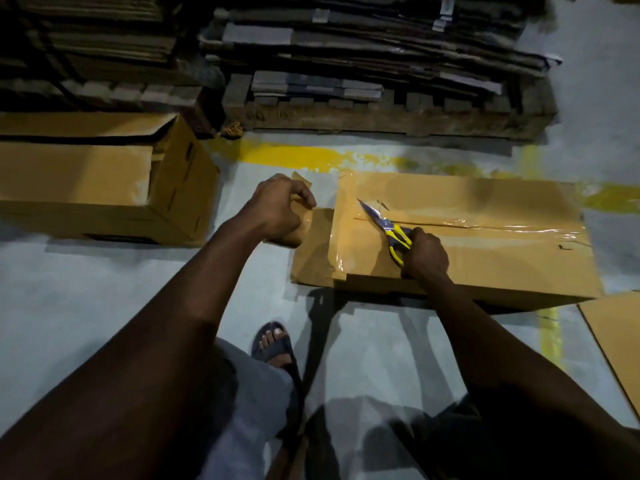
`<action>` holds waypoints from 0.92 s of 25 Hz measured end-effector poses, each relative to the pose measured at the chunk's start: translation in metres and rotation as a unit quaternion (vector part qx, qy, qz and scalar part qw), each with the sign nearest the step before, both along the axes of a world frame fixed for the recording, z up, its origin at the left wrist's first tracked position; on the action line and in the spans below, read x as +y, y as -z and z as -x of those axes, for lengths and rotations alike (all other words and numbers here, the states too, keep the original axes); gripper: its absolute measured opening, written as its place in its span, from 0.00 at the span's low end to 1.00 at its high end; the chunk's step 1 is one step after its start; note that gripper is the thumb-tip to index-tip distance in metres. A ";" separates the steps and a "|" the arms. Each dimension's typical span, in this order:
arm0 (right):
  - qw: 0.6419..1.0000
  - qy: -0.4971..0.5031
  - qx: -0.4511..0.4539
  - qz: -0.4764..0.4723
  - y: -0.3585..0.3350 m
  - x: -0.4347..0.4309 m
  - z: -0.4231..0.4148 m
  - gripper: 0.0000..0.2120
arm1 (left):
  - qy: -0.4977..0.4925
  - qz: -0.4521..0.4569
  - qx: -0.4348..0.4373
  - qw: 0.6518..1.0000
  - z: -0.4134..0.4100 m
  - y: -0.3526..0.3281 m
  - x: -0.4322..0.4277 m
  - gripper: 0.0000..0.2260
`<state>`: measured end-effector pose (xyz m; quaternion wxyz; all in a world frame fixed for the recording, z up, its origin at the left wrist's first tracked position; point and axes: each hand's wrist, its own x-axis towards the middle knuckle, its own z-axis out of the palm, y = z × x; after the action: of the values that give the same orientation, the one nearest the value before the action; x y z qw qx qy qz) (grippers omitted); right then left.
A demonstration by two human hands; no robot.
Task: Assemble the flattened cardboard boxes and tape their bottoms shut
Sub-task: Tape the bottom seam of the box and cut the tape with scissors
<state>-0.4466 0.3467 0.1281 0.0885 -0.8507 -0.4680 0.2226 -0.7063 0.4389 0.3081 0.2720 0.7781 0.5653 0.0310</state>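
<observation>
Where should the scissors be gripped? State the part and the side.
Grip the scissors by the yellow handles, from the near right, as the right hand does. The blades point away and left over the box toward the tape, so the handles are the end facing the person, clear of the tips.

PLACE: warehouse | SEEN: flattened cardboard [363,39] is stacked on a wooden pallet [381,117] | yellow line [294,156] is painted on grey floor [104,289]
</observation>
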 end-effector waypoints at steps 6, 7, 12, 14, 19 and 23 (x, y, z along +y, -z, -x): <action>0.991 0.039 -0.093 -0.092 0.005 0.005 0.005 0.14 | 0.040 0.000 0.031 0.999 0.012 0.014 0.036 0.20; 0.986 0.012 -0.086 -0.144 0.004 0.004 0.012 0.14 | 0.039 -0.003 0.037 0.999 0.014 0.015 0.038 0.20; 0.962 -0.243 0.063 -0.108 0.021 0.005 0.071 0.25 | 0.043 -0.033 0.048 0.997 0.002 0.010 0.036 0.22; 0.955 -0.269 0.041 -0.119 0.034 0.006 0.081 0.25 | 0.050 -0.037 0.047 0.997 0.000 0.009 0.034 0.22; 0.955 -0.269 0.011 -0.125 0.053 0.004 0.080 0.26 | 0.061 -0.025 0.042 0.997 -0.003 0.012 0.032 0.23; 0.952 -0.275 -0.021 -0.131 0.053 0.001 0.083 0.29 | 0.049 -0.023 0.037 0.998 -0.005 0.011 0.032 0.23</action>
<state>-0.5293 0.3477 0.0747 0.1244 -0.6749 -0.7102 0.1569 -0.7016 0.4711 0.2971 0.2343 0.8117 0.5350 0.0023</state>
